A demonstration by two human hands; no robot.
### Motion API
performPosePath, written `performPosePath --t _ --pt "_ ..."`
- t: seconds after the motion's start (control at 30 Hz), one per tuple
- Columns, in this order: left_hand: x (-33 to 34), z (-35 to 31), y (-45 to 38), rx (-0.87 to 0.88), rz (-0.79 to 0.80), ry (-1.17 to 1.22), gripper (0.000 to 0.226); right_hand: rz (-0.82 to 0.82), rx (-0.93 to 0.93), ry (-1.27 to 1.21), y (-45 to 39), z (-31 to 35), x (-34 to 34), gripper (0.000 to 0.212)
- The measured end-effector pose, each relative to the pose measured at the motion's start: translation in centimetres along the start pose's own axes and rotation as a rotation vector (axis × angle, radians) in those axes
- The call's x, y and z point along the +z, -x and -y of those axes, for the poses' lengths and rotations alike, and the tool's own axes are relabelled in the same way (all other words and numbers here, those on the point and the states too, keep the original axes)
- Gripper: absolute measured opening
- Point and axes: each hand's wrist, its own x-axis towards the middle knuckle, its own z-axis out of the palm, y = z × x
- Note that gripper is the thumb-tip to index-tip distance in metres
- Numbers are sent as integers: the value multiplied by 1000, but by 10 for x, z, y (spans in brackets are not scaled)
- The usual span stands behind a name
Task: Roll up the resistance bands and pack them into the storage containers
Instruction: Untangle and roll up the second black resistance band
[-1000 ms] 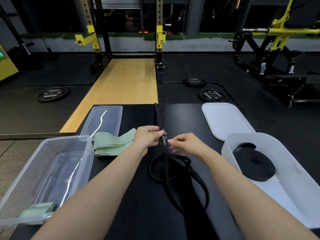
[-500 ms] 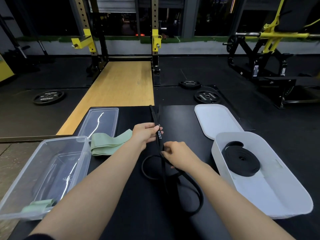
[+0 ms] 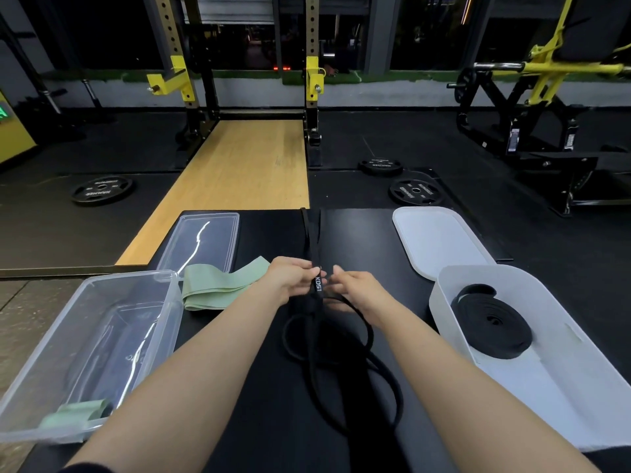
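Gym flooring and a squat rack [image 3: 246, 80] lie beyond your black tabletop [image 3: 273, 421]. At its middle, your left hand [image 3: 290, 279] pinches the black resistance band [image 3: 316, 288], and your right hand [image 3: 355, 288] hovers beside it, fingers loosely curled, grip unclear. 1 coiled band [image 3: 491, 327] already sits in the white container [image 3: 580, 387] at the right edge. Rolling has barely begun; next, I judge, start a tight coil.

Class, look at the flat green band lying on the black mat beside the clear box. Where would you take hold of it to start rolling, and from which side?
Take the green band at its free far-right end, near the left hand, coming from above with fingers across its width. It lies flat and folded, and the other end is crowded by the clear box.
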Motion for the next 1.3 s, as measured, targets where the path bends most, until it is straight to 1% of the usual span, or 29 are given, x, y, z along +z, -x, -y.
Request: performPosePath --t 0.07,0.13,0.23,0.33,0.43,0.6,0.73,0.83,0.87,0.97,1.03,1.1,1.17,1.23,1.3 --pt "-3 7 -6 -20 -3 -67 33 -56 -9 -43 -12 4 0 27" --pt "-4 13 -11 -21 -3 -92 36 -88 -12 -65 -24 8 3 31" --pt "-6 17 -19 -23 -1 -126 34 -110 16 -17 -40 12 9 35" --pt "-10 21 -30 -19 6 -157 29 -114 79 10 -56 11 10 32" --pt "-11 27 -44 -21 1 -142 33 -109 106 -14 -70 9 9 26" --pt "-5 28 -64 -1 -31 -63 39 -192 49 -33 -102 15 10 27" --pt "-7 19 -80 -33 39 -33 34 -207 -13 -55 -130 24 11 24" --pt "-8 15 -91 -72 69 -73 35 -248 -51 -52 -153 29 9 23" --pt "-8 15 -94 -81 70 -76 32 -265 -60 -42 -160 30 8 23" --pt "-9 16 -100 -95 96 -30 13 -284 -89 2 -176 32 7 16" --pt "-10 17 -103 -84 113 32 20 -288 -96 -2 -179 32 6 14" --pt "-11 20 -104 -75 122 89 24 -251 -81 -54 -173 31 4 18" --pt "-11 22 -104 -58 121 95 23 -168 -47 -82 -159 30 1 22" --pt "-10 23 -103 -29 92 92 22 -78 0 -25 -141 27 -1 23" --pt "-10 21 -105 6 46 98 19 4 35 112 -123 24 -6 28"
